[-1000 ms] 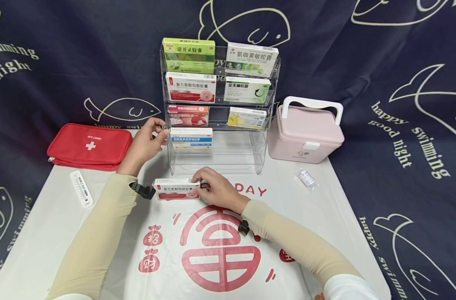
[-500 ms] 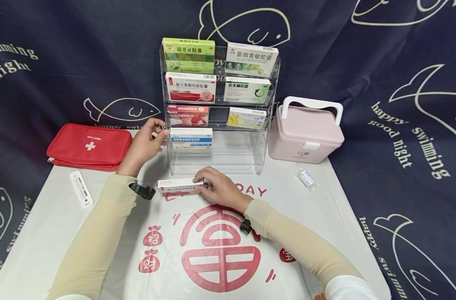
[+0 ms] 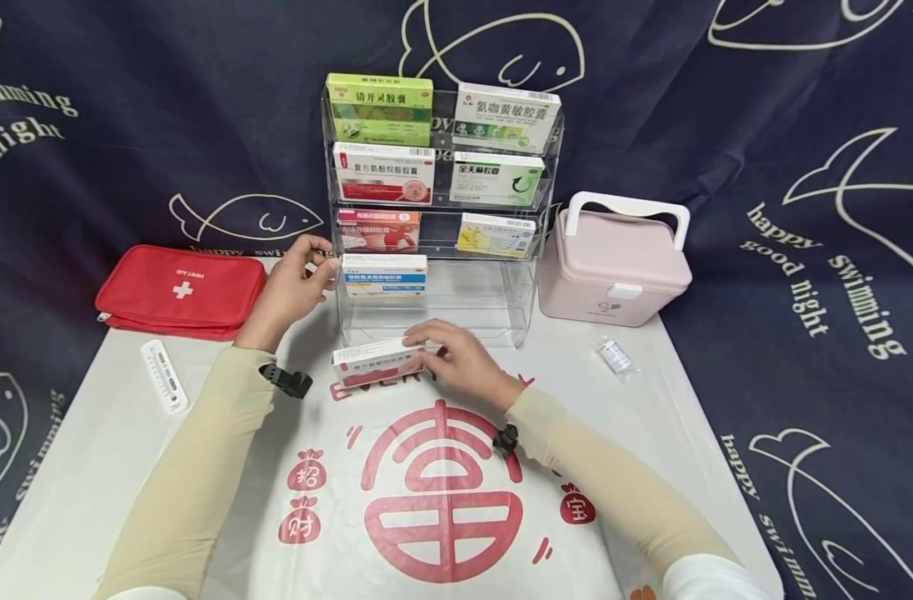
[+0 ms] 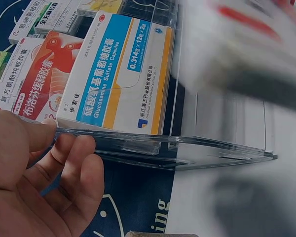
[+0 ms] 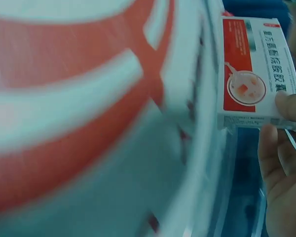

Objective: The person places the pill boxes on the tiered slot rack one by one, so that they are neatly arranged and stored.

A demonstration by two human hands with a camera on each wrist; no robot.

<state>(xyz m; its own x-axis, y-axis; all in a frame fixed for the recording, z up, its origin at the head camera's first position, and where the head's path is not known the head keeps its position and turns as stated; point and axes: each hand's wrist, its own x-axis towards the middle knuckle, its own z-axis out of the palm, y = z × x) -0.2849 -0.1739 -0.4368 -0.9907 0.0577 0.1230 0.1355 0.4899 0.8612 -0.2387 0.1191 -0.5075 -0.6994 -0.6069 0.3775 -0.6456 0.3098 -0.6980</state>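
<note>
A clear acrylic tiered rack (image 3: 512, 292) stands at the back of the table with several medicine boxes on its tiers. My left hand (image 3: 299, 279) holds the rack's left wall, thumb and fingers (image 4: 76, 165) pinching the clear edge (image 4: 187, 143) beside a blue-and-white box (image 3: 384, 276) (image 4: 123, 74). In front of the rack's lowest tier, my right hand (image 3: 430, 350) grips the right end of a red-and-white medicine box (image 3: 376, 361) (image 5: 254, 69). The box is lifted off the mat and tilted. In the right wrist view my thumb (image 5: 288, 103) lies on its front face.
A red first-aid pouch (image 3: 181, 290) and a white thermometer card (image 3: 164, 377) lie at the left. A pink carry case (image 3: 612, 262) stands right of the rack, with a small wrapped packet (image 3: 614, 356) before it. A white mat with red print (image 3: 441, 500) covers the table.
My right hand has lifted the red-and-white box off the mat and carried it right and toward the rack, tilting it. The left hand has stayed on the rack.
</note>
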